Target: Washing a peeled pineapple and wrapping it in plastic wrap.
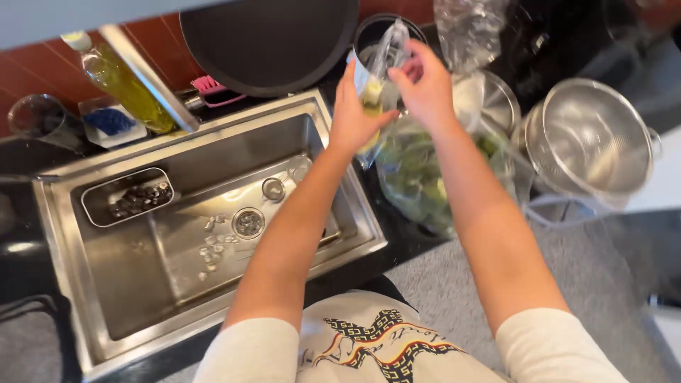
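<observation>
Holding a small clear plastic bag right of the steel sink | left hand grip closed on its pale contents | right hand grip pinching its top | bag of greens below.

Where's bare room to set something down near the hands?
The sink floor is bare in front of the drain, toward its near rim. It is crowded right of the sink: the bag of greens, metal colander and dark pot sit close together under both hands.

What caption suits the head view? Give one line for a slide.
Beside a steel sink, the left hand and right hand hold a clear plastic bag above a bag of greens.
</observation>
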